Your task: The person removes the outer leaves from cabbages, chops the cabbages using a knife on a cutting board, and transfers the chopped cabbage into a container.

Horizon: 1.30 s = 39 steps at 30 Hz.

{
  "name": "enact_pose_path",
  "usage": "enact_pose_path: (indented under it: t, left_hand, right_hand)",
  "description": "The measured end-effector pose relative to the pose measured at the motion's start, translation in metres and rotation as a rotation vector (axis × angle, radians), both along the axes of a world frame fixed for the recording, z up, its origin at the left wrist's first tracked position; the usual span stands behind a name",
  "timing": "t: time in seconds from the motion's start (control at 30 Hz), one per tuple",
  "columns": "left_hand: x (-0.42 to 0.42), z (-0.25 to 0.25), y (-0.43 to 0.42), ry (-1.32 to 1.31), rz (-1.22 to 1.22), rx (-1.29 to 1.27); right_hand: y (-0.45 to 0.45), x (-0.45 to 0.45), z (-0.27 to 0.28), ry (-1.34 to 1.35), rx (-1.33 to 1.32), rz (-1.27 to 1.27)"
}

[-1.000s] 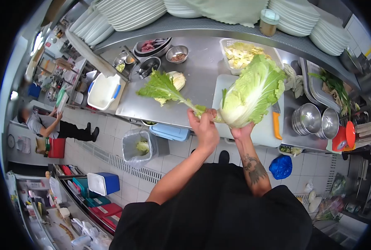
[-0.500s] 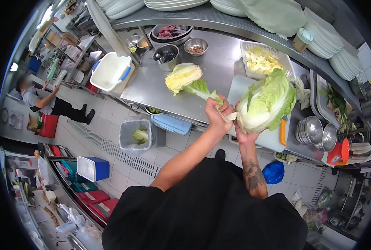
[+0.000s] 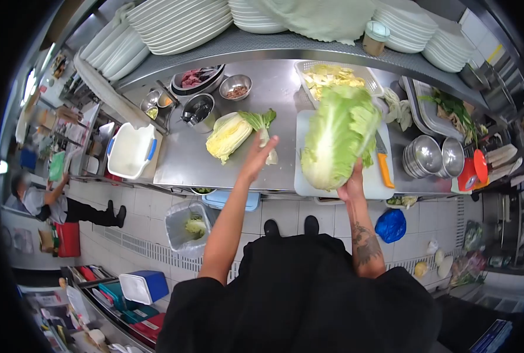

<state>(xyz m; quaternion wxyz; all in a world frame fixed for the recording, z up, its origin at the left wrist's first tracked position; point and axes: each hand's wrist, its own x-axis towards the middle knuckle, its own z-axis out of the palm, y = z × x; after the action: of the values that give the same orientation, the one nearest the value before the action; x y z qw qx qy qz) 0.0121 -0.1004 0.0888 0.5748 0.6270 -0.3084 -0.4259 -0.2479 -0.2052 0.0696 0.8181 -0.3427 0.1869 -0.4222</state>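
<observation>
My right hand [image 3: 351, 183] supports a large napa cabbage [image 3: 337, 138] from below, its pale base toward me and its green leaf tips away. The cabbage is over a white cutting board [image 3: 309, 182]. A knife with an orange handle [image 3: 385, 170] lies on the board to the right, its blade partly hidden by the cabbage. My left hand [image 3: 258, 156] is open, fingers apart, beside a torn cabbage leaf [image 3: 258, 119] on the steel counter. Left of that leaf rests a yellowish piece of napa cabbage [image 3: 229, 138].
A white basket [image 3: 375, 82] of cut leaves stands behind the board. Stacked metal bowls [image 3: 422, 156] are at right, a white tub [image 3: 131, 152] at left. A lined bin [image 3: 179, 232] stands below. Plates [image 3: 182, 26] line the overhead shelf. Another person [image 3: 50, 203] stands far left.
My left hand has moved left, away from the large cabbage, and let go of the torn leaf, now beside the yellowish piece. My right hand still holds the cabbage. The camera view has shifted.
</observation>
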Motion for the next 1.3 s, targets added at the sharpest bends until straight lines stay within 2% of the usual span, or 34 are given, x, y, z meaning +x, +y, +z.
enact_pose_path:
  t: [0.07, 0.17, 0.27, 0.3, 0.4, 0.53, 0.57, 0.67, 0.77, 0.87, 0.9, 1.0, 1.03, 1.07, 1.1, 1.13, 1.17, 1.2, 1.27, 1.3]
  left_hand:
    - [-0.040, 0.031, 0.012, 0.429, -0.236, -0.350]
    - [-0.053, -0.002, -0.002, 0.386, -0.105, -0.446]
    - [-0.047, -0.014, 0.010, 0.747, -0.003, -0.543]
    - [-0.049, -0.010, 0.015, 0.767, 0.046, -0.606]
    - [-0.044, -0.011, 0.036, 0.763, 0.192, -0.643]
    - [-0.045, -0.003, 0.056, 0.678, 0.280, -0.700]
    - [-0.045, -0.001, 0.059, 0.702, 0.312, -0.724]
    - [-0.041, -0.005, 0.068, 0.765, 0.375, -0.811]
    - [-0.036, -0.005, 0.077, 0.770, 0.455, -0.865]
    - [-0.030, -0.006, 0.086, 0.733, 0.467, -0.902]
    - [-0.027, -0.010, 0.090, 0.755, 0.453, -0.922]
    - [-0.016, -0.014, 0.100, 0.822, 0.430, -0.958]
    - [-0.015, -0.007, 0.104, 0.843, 0.443, -0.950]
    - [-0.011, -0.003, 0.107, 0.863, 0.454, -0.942]
    - [-0.004, -0.006, 0.113, 0.840, 0.400, -0.952]
    - [-0.003, -0.010, 0.117, 0.755, 0.455, -0.879]
    - [-0.001, -0.013, 0.119, 0.669, 0.508, -0.809]
    - [0.006, -0.012, 0.117, 0.577, 0.556, -0.746]
    - [0.010, -0.003, 0.112, 0.497, 0.557, -0.801]
    - [0.006, -0.005, 0.113, 0.502, 0.560, -0.812]
  right_hand:
    - [-0.002, 0.009, 0.015, 0.049, -0.075, 0.012]
    - [0.007, 0.026, 0.061, 0.219, -0.256, 0.030]
    - [0.027, 0.043, 0.096, 0.482, -0.706, -0.109]
    - [0.033, 0.050, 0.103, 0.528, -0.783, -0.124]
    - [0.043, 0.071, 0.097, 0.546, -0.623, -0.128]
    - [0.064, 0.108, 0.074, 0.444, -0.472, -0.305]
    - [0.067, 0.123, 0.065, 0.465, -0.719, -0.507]
    - [0.076, 0.138, 0.065, 0.256, -0.426, -0.356]
    - [0.093, 0.147, 0.083, -0.082, 0.015, -0.187]
    - [0.083, 0.151, 0.088, -0.037, 0.394, -0.013]
    - [0.069, 0.157, 0.070, -0.013, 0.571, 0.064]
    - [0.007, 0.162, 0.011, -0.081, 0.912, 0.630]
    - [-0.022, 0.166, -0.051, -0.137, 0.569, 0.768]
    - [-0.013, 0.166, -0.028, 0.176, 0.335, 0.646]
    - [0.004, 0.164, 0.022, 0.479, 0.095, 0.511]
    - [0.016, 0.163, 0.049, 0.770, -0.152, 0.365]
    - [-0.008, 0.173, -0.026, 1.315, -0.755, 0.068]
    - [-0.002, 0.172, -0.018, 1.145, -0.873, 0.036]
    - [0.028, 0.160, 0.022, 0.784, -1.086, -0.026]
    - [0.059, 0.150, 0.066, 0.632, -1.063, 0.060]
